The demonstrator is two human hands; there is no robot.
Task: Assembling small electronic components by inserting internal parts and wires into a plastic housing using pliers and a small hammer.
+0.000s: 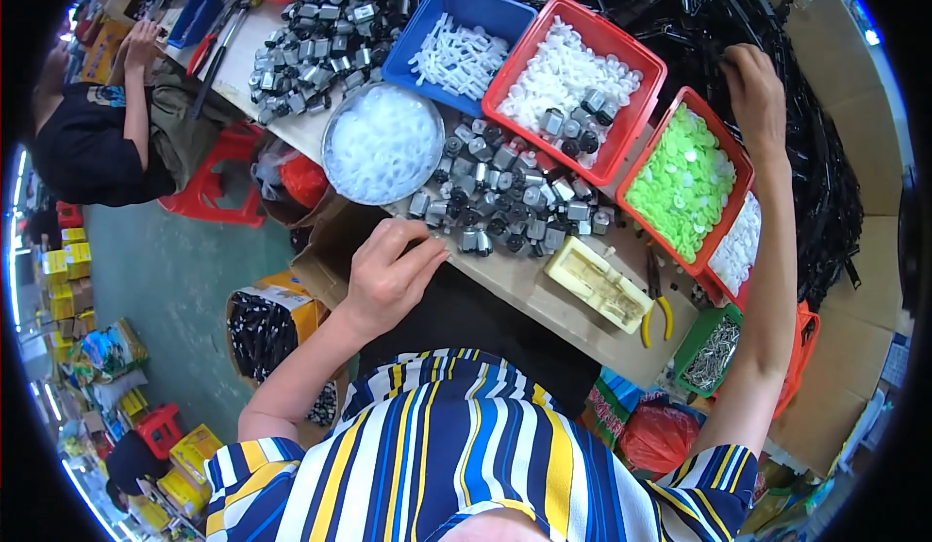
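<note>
My left hand [388,275] is at the table's near edge, fingertips pinched together; whatever is between them is too small to make out. Just beyond it lie a heap of small silver-and-black motors [505,188] and a round metal bowl [327,154] of translucent, bluish-white pieces. My right hand [759,100] reaches far right over a big pile of long black plastic parts [820,193]. Its fingers bend down and close among them, and what they grip is hidden. A cream-coloured block-like fixture [599,285] with a hollow lies between my arms, beside yellow-handled pliers [663,319].
Bins hold small parts: a blue bin [408,42] of white pins, a red bin [621,168] of white pieces, an orange-red bin [636,207] of green discs and a green box [694,343] of metal pieces. Another person [107,139] sits at left near a red stool [228,178].
</note>
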